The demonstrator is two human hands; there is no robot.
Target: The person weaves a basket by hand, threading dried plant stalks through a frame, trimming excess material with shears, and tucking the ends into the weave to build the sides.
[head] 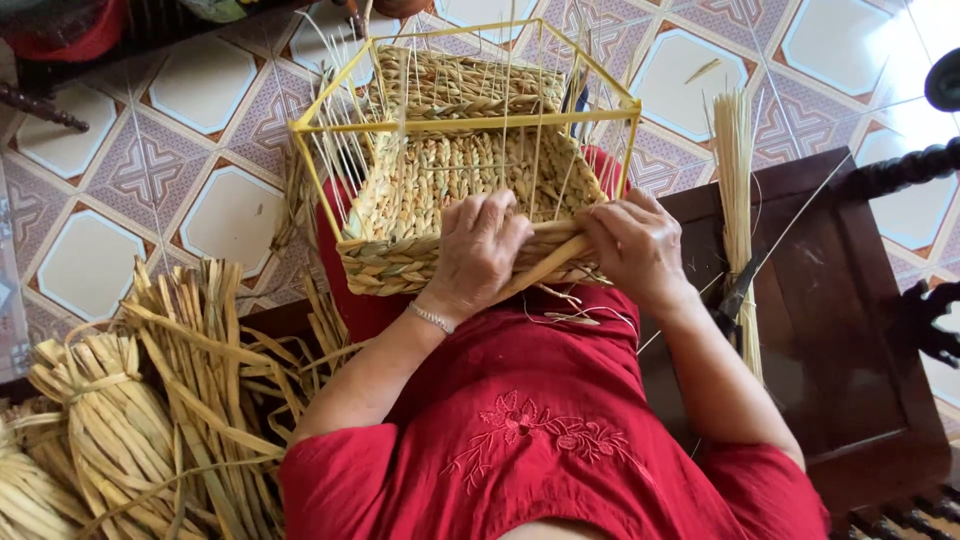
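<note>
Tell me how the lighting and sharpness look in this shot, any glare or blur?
Head view: daylight glare washes out the floor tiles at top right; the half-woven basket, left hand and right hand are evenly lit and sharp; straight tile lines bow near the edges, a wide-lens distortion.

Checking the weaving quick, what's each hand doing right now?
Left hand: closed on the basket edge.
Right hand: gripping the straw strand.

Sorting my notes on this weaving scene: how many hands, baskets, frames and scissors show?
Hands: 2, left hand and right hand
Basket: 1
Frame: 1
Scissors: 1
Total: 5
</note>
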